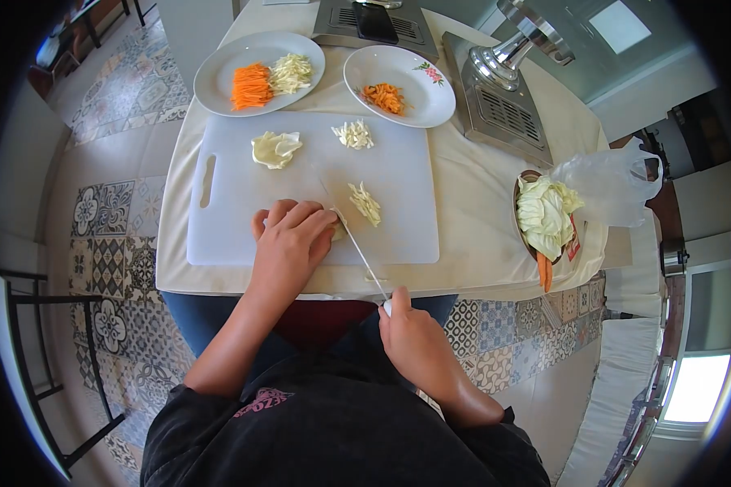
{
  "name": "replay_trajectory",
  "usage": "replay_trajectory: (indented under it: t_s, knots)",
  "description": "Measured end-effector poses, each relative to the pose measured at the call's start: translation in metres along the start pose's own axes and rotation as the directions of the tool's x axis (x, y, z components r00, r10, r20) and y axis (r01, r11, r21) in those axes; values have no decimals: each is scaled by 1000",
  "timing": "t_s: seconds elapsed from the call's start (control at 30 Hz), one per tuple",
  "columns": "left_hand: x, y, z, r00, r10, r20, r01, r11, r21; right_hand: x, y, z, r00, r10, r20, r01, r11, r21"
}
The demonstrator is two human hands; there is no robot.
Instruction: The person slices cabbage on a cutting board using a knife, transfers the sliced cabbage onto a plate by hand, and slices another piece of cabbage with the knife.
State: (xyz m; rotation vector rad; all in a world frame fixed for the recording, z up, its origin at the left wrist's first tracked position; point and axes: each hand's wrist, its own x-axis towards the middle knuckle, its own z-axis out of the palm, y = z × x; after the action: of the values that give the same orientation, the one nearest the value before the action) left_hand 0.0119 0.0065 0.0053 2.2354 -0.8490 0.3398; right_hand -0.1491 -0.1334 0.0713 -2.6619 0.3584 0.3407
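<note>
On the white cutting board (pixel 244 195), my left hand (pixel 296 235) presses down with curled fingers on a pale cabbage piece (pixel 339 232), mostly hidden under them. My right hand (pixel 410 329) is closed round the white handle of a knife (pixel 363 258), whose blade lies against the left fingertips and the cabbage piece. Right of the blade is a small pile of cut cabbage strips (pixel 365 203). Farther back on the board are another pile of short cabbage pieces (pixel 352 135) and a loose cabbage leaf piece (pixel 275 150).
Behind the board, an oval plate (pixel 211 77) holds carrot and cabbage strips; a flowered plate (pixel 390 61) holds orange peelings or scraps. Two metal appliances (pixel 503 126) stand at the back, a phone (pixel 375 23) on one. At right are a bowl with cabbage (pixel 546 215), carrots and a plastic bag (pixel 605 183).
</note>
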Motion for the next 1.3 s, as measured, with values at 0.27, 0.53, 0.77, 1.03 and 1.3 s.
replay_trajectory:
  t_s: [0.27, 0.53, 0.77, 1.03, 1.3]
  knots:
    - [-1, -1, 1, 1000, -14, -6, 14, 1000, -22, 25, -3, 6, 998, -31, -59, 31, 1000, 3]
    - [-4, 3, 4, 998, -26, -56, 29, 998, 51, 18, 1, 2, 998, -31, -48, 30, 999, -28]
    - [-4, 0, 5, 998, -28, -48, 31, 998, 46, 2, 16, -8, 1000, -6, -22, 6, 999, -40]
    - [-4, -2, 4, 998, -1, -61, 2, 1000, 19, 21, 21, -10, 980, -50, -193, 37, 997, -71]
    - [-4, 2, 1, 999, -4, -54, 6, 999, 32, 17, 29, -10, 969, -39, -243, 30, 999, -40]
